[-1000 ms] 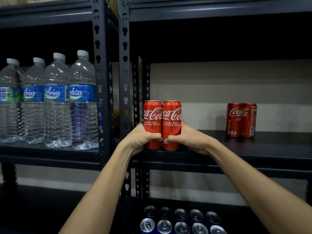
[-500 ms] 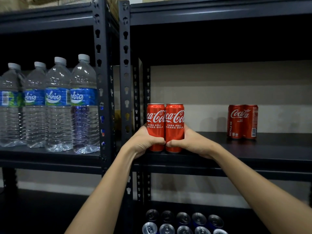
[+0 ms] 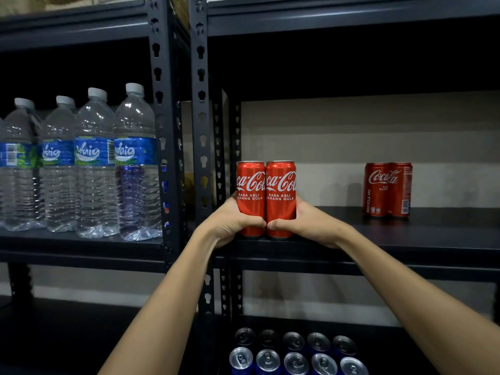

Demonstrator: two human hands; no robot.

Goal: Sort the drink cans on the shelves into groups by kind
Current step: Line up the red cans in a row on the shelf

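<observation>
Hardly anything has moved: our left hand [image 3: 230, 221] and right hand [image 3: 311, 223] still grip two upright red cans [image 3: 266, 198], touching side by side, at the shelf's [image 3: 405, 239] front left corner; another red pair [image 3: 387, 189] stands farther right, near the back edge.

The two cans [image 3: 266, 198] at the shelf's front edge are bright red with white script lettering and silver rims, and the pair of cans further right [image 3: 387, 189] wear the same red and white. The shelving [image 3: 405, 239] is matte black. The water bottles [image 3: 81, 163] are clear with white caps and blue-and-green labels. The cans on the lower shelf [image 3: 295, 353] are blue with silver tops.
</observation>
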